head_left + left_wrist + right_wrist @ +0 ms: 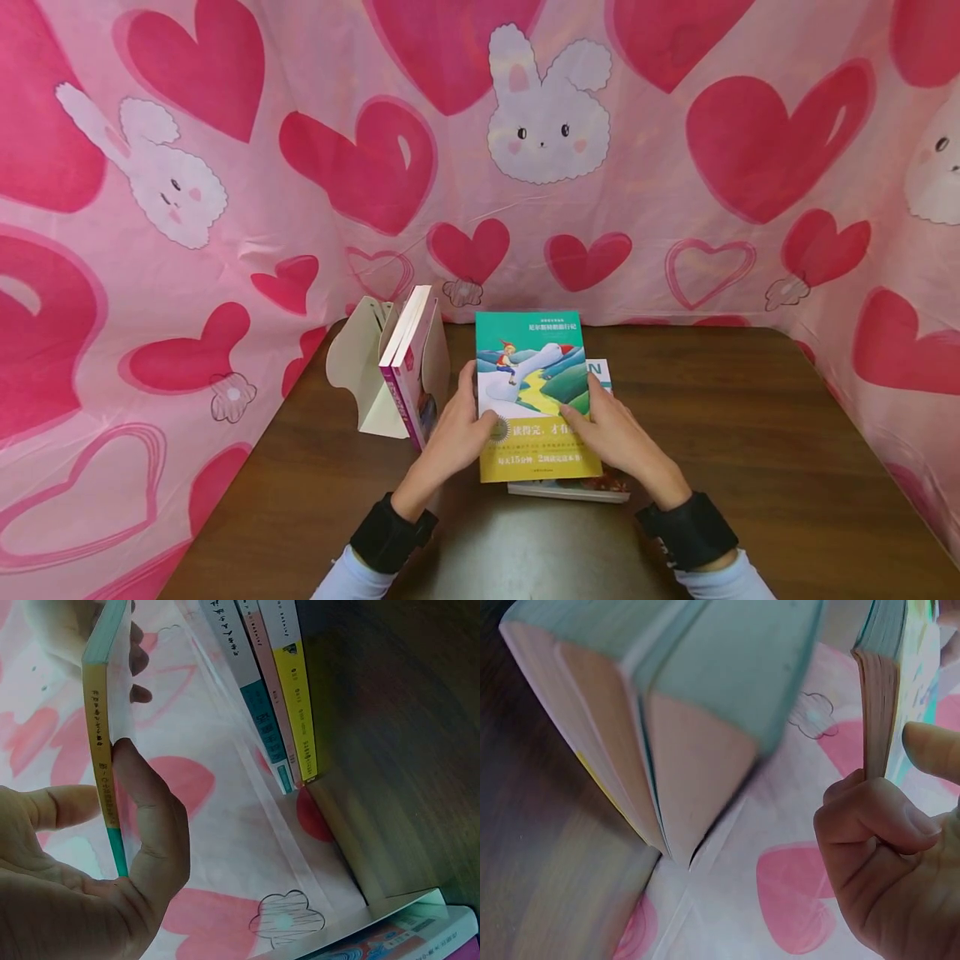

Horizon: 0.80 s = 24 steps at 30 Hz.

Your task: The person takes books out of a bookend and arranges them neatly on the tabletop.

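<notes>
Above the middle of the wooden table [735, 425], one goose-cover storybook [536, 367], green over yellow, is held apart from the pile beneath it. Grip: left hand [456, 429] grasps the spine side, right hand [618, 429] the page-edge side, each thumb on the front cover, fingers behind. Handling note (judgement): keep both thumbs pressing evenly so the thin paperback does not bow; pinch the page edge with both covers together so leaves cannot fan; keep the near edge clear of the pile during any sideways move. Counts, outward: held storybook, one; below and slightly right, one pile of books [271, 697], three spines showing in the left wrist view (white-and-teal, pink, white-and-yellow). Left of the left hand, one cream bookend [351, 350] with two upright books [400, 400], one spine purple; allow clearance there. Black wristbands [393, 533], two. Far side, heart-and-rabbit drape [465, 200]; rabbits in the head view, three, the right one cut off.
</notes>
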Each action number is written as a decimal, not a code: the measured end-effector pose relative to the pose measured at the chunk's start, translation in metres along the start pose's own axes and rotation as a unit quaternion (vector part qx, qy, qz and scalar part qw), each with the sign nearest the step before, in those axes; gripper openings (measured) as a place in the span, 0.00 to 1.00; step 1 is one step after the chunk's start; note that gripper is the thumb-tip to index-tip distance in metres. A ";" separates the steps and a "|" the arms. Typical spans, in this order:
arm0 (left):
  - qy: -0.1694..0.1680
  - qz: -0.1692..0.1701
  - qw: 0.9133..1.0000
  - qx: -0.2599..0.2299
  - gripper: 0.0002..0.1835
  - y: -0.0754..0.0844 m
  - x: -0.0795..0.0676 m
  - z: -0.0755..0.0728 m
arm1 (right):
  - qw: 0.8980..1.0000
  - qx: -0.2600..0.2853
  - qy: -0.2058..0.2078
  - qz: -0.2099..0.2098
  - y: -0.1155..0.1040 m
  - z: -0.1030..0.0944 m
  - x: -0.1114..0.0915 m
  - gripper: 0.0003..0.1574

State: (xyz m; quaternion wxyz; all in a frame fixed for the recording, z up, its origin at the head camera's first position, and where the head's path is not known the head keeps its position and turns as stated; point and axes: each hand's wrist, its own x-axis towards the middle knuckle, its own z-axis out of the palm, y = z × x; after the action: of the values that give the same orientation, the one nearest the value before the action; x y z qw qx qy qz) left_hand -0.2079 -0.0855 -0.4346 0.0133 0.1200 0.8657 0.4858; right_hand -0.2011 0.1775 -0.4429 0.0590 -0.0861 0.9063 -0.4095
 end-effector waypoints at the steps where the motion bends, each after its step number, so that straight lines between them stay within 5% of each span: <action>1: -0.002 0.000 1.000 0.000 0.45 -0.001 0.001 0.001 | 1.000 -0.001 -0.001 0.003 0.000 -0.001 -0.001 0.56; 24: -0.063 -0.008 0.996 0.060 0.41 -0.007 0.023 0.028 | 0.998 -0.053 -0.013 0.037 0.006 -0.012 -0.001 0.52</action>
State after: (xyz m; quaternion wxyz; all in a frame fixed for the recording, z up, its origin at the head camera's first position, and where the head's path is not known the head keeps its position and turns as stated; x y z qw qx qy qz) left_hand -0.2279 -0.0605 -0.4531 0.0640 0.1442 0.8917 0.4242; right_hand -0.2029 0.1904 -0.4401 0.0813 -0.0606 0.9286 -0.3570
